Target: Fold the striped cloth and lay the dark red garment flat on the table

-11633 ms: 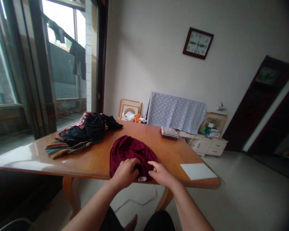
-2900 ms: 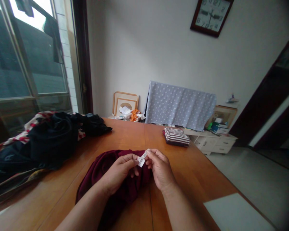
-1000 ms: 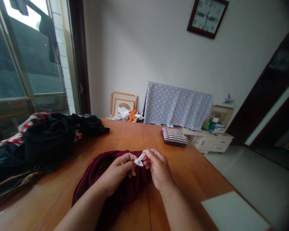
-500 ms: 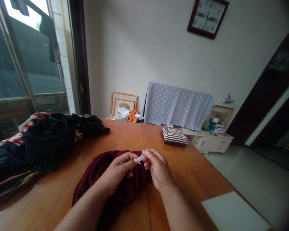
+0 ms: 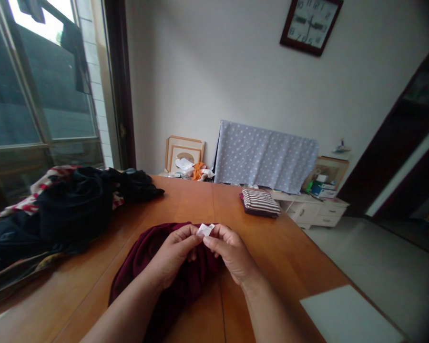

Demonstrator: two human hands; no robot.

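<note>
A small white clothing label [image 5: 205, 230] is pinched between my two hands, above a dark red garment [image 5: 146, 247] that lies bunched on the wooden table. My left hand [image 5: 178, 252] grips the label's left side with thumb and fingertips closed. From the other side, my right hand [image 5: 232, 252] holds it the same way, thumb in front. Both hands and forearms cover part of the garment. The print on the label is too small to read, and where it joins the cloth is hidden.
A heap of dark and red-patterned clothes [image 5: 75, 205] covers the table's left side. Folded striped clothes [image 5: 260, 202] lie near the far right edge of the wooden table [image 5: 279, 257]. A pale flat sheet [image 5: 346, 314] rests at the near right corner. Beyond stands a white cabinet [image 5: 318, 212].
The label now lies flatter and wider between my fingers, where it was a slanted strip before. My right hand has shifted a little left, its thumb closer to my left fingertips.
</note>
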